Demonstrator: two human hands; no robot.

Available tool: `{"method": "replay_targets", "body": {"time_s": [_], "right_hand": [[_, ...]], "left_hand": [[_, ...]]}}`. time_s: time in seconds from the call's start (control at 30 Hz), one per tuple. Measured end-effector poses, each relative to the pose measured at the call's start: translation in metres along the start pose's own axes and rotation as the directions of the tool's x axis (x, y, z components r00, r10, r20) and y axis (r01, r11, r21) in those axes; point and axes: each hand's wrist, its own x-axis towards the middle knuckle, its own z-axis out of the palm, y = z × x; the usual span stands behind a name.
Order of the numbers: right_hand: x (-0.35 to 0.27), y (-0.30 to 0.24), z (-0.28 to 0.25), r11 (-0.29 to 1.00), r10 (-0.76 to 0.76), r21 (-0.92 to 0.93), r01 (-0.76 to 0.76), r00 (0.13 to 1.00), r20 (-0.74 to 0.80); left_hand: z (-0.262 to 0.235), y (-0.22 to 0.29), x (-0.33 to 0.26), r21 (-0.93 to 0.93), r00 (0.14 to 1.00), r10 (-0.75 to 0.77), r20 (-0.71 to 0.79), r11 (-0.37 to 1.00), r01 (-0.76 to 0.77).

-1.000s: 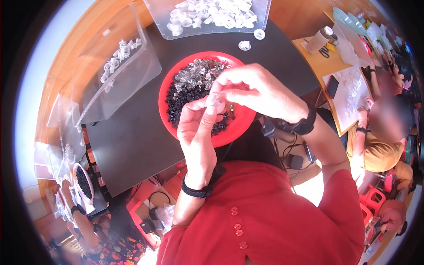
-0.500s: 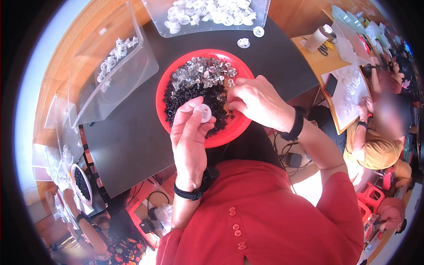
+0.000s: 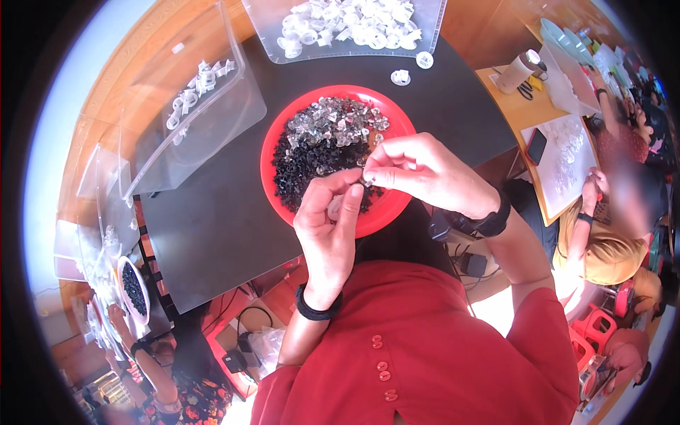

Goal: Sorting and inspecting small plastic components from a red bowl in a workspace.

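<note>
Over the near side of a round red tray point(image 3: 268, 152) my two hands almost meet. A white round plastic piece point(image 3: 334, 207) sits in my left hand point(image 3: 327, 237), partly covered by its curled fingers and thumb. The thumb and forefinger of my right hand point(image 3: 433, 178) pinch a small part point(image 3: 369, 181), clear with a dark bit, close to the left fingertips. Its exact shape is too small to make out. Inside the tray, little black plastic parts point(image 3: 301, 166) fill the near and left side. Small clear plastic parts point(image 3: 331, 122) lie heaped at the far side.
Beyond the tray, a clear bin point(image 3: 275, 51) holds many white pieces; two white pieces point(image 3: 401, 77) lie beside it on the dark table point(image 3: 219, 241). Another clear bin point(image 3: 255, 106) stands at left. Co-workers sit on both sides; a bottle point(image 3: 519, 71) and phone point(image 3: 536, 146) are at right.
My right hand has come up from the tray's right side with a small part and met my left hand. The left hand has turned, hiding more of the white piece. The view has shifted slightly.
</note>
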Motion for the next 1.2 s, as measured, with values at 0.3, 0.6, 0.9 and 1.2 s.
{"method": "replay_targets", "body": {"time_s": [0.3,0.6,0.9,1.2], "right_hand": [[-0.002,0.010,0.015,0.995,-0.084,0.032,0.091,0.980,-0.181],[-0.002,0.017,0.033,0.937,-0.349,-0.125,0.327,0.894,-0.280],[-0.007,0.022,0.038,0.876,-0.470,-0.287,0.388,0.820,-0.325],[-0.012,0.021,0.037,0.619,-0.583,-0.730,0.290,0.792,-0.181]], "left_hand": [[-0.001,0.006,0.001,-0.033,0.997,-0.052,-0.055,0.998,0.051],[-0.001,0.006,0.002,-0.325,0.972,-0.218,0.088,0.916,0.235],[0.005,0.007,0.008,-0.703,0.917,-0.278,0.286,0.590,0.398],[0.008,0.000,0.007,-0.740,0.920,-0.269,0.284,0.549,0.389]]}}
